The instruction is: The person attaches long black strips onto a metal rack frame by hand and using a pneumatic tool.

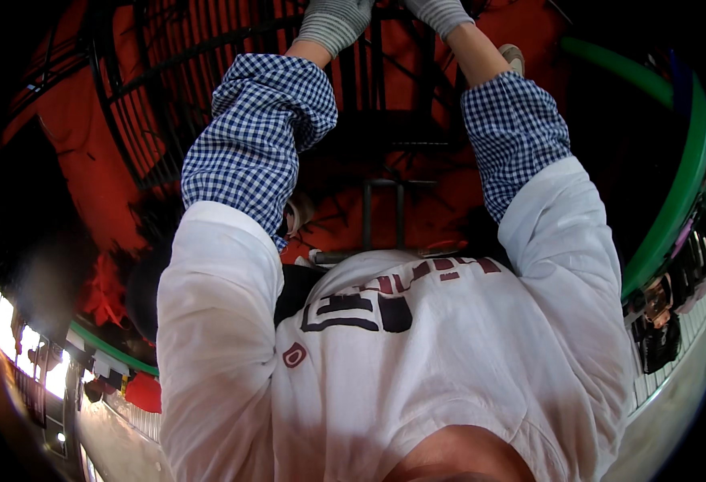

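Has left hand (335, 19) and right hand (439, 12), in 2 striped gloves (321, 36), over black barred metal frame (184, 56); cannot tell whether gripping or spread.

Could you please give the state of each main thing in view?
Left hand: gloved, cut off by upper edge; grip unclear.
Right hand: gloved, also cut off; grip unclear.
Checked sleeve covers: worn on both forearms, bunched.
White shirt: worn, creased.
Black barred frame: partly out of view.
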{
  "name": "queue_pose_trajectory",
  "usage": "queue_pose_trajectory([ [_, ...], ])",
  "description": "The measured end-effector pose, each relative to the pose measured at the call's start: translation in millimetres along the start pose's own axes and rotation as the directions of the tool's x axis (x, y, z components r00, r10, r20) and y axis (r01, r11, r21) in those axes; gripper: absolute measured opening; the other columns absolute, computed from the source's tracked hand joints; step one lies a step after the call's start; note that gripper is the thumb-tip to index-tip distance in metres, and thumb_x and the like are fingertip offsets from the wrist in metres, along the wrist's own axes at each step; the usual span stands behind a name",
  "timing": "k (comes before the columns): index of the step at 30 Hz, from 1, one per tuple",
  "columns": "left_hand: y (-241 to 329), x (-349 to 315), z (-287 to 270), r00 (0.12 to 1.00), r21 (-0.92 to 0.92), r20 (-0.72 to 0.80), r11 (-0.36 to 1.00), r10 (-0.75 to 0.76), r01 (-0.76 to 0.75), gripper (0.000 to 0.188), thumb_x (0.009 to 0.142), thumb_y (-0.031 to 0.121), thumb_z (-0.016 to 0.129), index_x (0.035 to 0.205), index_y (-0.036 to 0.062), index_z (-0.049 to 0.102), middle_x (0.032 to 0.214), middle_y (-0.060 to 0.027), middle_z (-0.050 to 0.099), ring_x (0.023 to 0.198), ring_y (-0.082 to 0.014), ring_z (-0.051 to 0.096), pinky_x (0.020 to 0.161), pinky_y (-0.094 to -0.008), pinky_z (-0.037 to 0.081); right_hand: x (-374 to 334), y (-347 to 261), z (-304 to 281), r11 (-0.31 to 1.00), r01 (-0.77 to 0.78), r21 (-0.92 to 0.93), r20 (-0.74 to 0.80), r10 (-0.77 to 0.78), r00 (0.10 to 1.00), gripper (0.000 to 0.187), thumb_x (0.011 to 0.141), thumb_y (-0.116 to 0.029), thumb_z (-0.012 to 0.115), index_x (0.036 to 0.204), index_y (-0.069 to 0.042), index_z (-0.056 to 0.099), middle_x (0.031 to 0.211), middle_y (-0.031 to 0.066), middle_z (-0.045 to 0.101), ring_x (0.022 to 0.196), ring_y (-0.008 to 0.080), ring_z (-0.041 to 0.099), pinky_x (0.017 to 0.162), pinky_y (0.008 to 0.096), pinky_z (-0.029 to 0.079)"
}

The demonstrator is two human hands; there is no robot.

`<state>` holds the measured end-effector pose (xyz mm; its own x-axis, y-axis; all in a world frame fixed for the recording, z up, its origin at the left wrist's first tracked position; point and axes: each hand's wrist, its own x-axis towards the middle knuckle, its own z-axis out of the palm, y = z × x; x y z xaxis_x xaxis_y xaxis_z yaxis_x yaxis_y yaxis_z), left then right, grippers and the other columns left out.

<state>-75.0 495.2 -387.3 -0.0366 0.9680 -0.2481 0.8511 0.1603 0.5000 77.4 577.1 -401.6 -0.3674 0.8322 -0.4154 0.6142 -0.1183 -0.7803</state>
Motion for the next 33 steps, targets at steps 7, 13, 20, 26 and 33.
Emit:
queue_pose_trajectory([
  [7, 11.2, -9.8, 1.1, 0.947, -0.128, -0.186, 0.949, 0.263, -0.289, 0.023, 0.091, 0.021, 0.063, 0.111, 0.0099, 0.067, 0.112, -0.0108, 0.067, 0.091, -0.0306, 0.068, 0.079, -0.0403, 0.056, 77.3, 58.5, 19.2, 0.6, 0.394, -0.697, 0.392, -0.142, 0.909, 0.034, 0.099, -0.033, 0.06, 0.116, -0.005, 0.07, 0.114, 0.0135, 0.071, 0.111, 0.031, 0.065, 0.093, 0.0354, 0.053],
  [13, -3.9, -0.9, 22.9, 0.952, 0.154, -0.063, 0.946, 0.298, -0.286, 0.032, 0.093, 0.032, 0.062, 0.115, 0.0106, 0.069, 0.121, -0.0081, 0.066, 0.103, -0.0322, 0.065, 0.092, -0.0432, 0.053, 62.8, 35.3, 26.4, 0.726, 0.092, -0.681, 0.247, 0.109, 0.963, 0.028, 0.102, -0.027, 0.052, 0.118, -0.013, 0.07, 0.116, 0.0115, 0.071, 0.11, 0.0278, 0.067, 0.089, 0.0378, 0.054],
  [20, -10.6, 54.5, 6.0, 0.736, -0.062, 0.663, 0.969, -0.138, 0.237, 0.028, 0.093, 0.022, 0.064, 0.115, 0.0073, 0.073, 0.101, -0.0154, 0.073, 0.086, -0.0283, 0.068, 0.079, -0.0412, 0.054, -53.7, 10.8, -21.2, 0.411, 0.74, -0.532, 0.145, -0.817, 0.558, 0.038, 0.087, -0.018, 0.067, 0.123, -0.007, 0.06, 0.101, 0.0116, 0.064, 0.088, 0.0297, 0.062, 0.08, 0.043, 0.052],
  [26, -7.1, 56.1, 16.7, 0.791, -0.18, 0.607, 0.983, 0.073, 0.047, 0.026, 0.095, 0.02, 0.061, 0.113, 0.0041, 0.073, 0.093, -0.0137, 0.073, 0.079, -0.0264, 0.066, 0.074, -0.039, 0.053, -68.8, 29.3, -17.1, 0.26, 0.761, -0.594, 0.328, -0.786, 0.525, 0.034, 0.08, -0.019, 0.071, 0.11, -0.009, 0.06, 0.104, 0.011, 0.057, 0.094, 0.0288, 0.059, 0.082, 0.0427, 0.05],
  [33, -12.3, 37.4, 10.0, 0.95, -0.137, 0.313, 0.99, 0.011, 0.034, 0.036, 0.102, 0.028, 0.044, 0.11, 0.0077, 0.072, 0.114, -0.0151, 0.07, 0.103, -0.0343, 0.065, 0.088, -0.0434, 0.053, -62.0, 31.1, -31.0, 0.538, 0.771, -0.34, 0.177, -0.769, 0.614, 0.01, 0.085, -0.011, 0.062, 0.093, -0.006, 0.061, 0.087, 0.0125, 0.056, 0.085, 0.0334, 0.059, 0.072, 0.0412, 0.051],
])
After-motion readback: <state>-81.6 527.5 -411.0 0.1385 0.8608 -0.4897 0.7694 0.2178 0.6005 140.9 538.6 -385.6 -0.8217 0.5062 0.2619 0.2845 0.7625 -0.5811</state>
